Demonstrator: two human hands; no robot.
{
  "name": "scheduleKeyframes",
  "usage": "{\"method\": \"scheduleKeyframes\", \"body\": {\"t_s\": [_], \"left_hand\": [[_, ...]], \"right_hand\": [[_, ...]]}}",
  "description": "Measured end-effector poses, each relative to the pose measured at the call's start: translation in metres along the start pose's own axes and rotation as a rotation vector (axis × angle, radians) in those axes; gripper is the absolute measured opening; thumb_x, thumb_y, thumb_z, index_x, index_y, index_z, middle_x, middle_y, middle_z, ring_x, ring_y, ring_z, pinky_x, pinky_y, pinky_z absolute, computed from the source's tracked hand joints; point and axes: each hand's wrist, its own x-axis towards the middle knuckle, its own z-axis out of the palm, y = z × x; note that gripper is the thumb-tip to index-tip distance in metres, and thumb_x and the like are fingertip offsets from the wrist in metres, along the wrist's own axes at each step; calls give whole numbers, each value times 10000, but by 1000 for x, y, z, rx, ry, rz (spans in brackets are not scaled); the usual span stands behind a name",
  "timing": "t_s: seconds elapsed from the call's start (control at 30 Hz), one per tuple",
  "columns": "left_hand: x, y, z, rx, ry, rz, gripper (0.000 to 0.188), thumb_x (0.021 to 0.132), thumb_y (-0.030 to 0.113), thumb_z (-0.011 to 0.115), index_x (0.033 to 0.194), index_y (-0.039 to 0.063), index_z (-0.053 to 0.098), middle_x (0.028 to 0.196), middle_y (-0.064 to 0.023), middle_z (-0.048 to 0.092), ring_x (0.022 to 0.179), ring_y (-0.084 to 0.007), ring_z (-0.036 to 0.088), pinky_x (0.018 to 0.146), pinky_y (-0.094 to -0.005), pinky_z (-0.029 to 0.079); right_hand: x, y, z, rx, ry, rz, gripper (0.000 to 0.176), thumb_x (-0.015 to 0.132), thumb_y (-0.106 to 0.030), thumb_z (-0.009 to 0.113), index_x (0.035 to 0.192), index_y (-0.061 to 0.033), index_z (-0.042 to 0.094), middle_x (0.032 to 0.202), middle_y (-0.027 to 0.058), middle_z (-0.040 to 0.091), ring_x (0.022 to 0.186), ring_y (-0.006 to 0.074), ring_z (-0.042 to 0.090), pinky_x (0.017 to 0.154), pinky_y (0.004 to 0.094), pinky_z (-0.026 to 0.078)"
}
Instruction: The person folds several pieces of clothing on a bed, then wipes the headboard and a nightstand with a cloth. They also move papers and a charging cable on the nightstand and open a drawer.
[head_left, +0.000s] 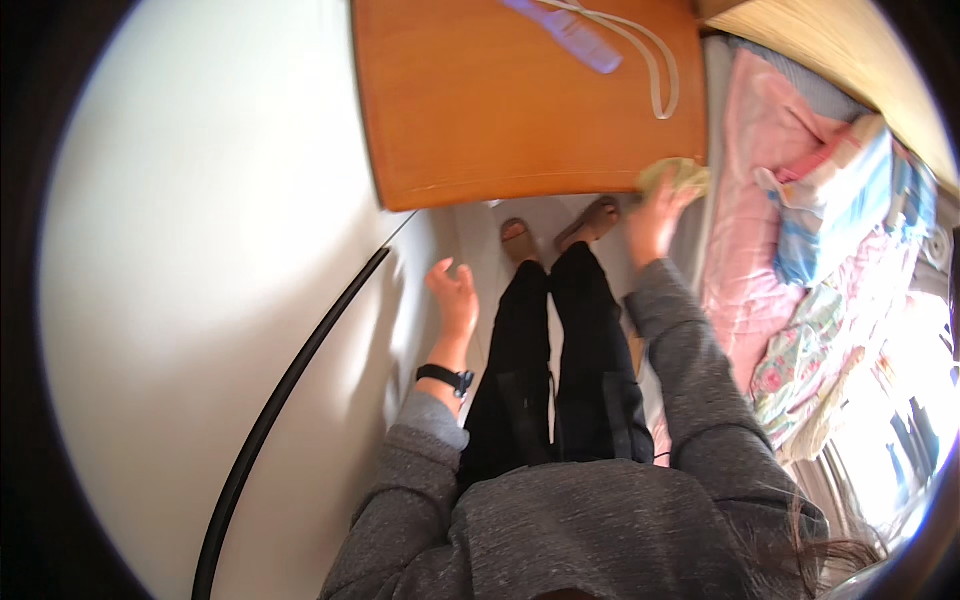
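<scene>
My right hand (658, 217) is at the near right corner of an orange-brown wooden table (510, 127), with a yellowish cloth (673, 177) under its fingers. Both hand and cloth are blurred, and the cloth lies over the table's edge. My left hand (453, 291) hangs in the air between the white wall and my legs, fingers apart and holding nothing. A dark band circles that wrist. Farther back on the tabletop lie a purple translucent plastic object (581, 41) and a looped whitish cord (664, 67).
Along the left runs a white wall (202, 187) with a black curved strip (292, 386). On the right is a bed with a pink cover (750, 217), a blue-and-white bundle (836, 202) and floral fabric (799, 360). My sandalled feet (519, 238) stand on a pale floor before the table.
</scene>
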Motion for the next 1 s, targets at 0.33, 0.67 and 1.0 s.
{"method": "scheduleKeyframes", "body": {"t_s": [0.33, 0.67, 1.0], "left_hand": [[5, 75, 4, -91, -161, 22, 379, 977, 216, 493, 1250, -17, 371, 1273, -189, 296, 901, -243, 529, 821, -344, 469], [-16, 106, 35, 17, -220, -35, 369, 980, 250, 497, 1240, 5, 407, 1221, -159, 343, 840, -200, 573, 794, -317, 508], [-13, 260, 154, 51, -508, 337, 244, 988, 227, 504, 1086, 13, 565, 970, -96, 608, 831, -174, 623, 764, -295, 500]], "right_hand": [[-22, 2, -74, 1586, 718, -653, 412, 709, 81, 560, 1060, -115, 651, 1300, 115, 531, 1243, 353, 465, 1021, 401, 434], [36, 72, 9, 1169, 449, -76, 522, 891, -249, 603, 1344, -38, 451, 1498, 200, 258, 1401, 353, 239, 1115, 435, 292], [-15, 153, 74, 1459, -141, -56, 203, 805, -175, 605, 959, -65, 680, 1130, 71, 605, 1043, 317, 584, 857, 415, 502]]}}
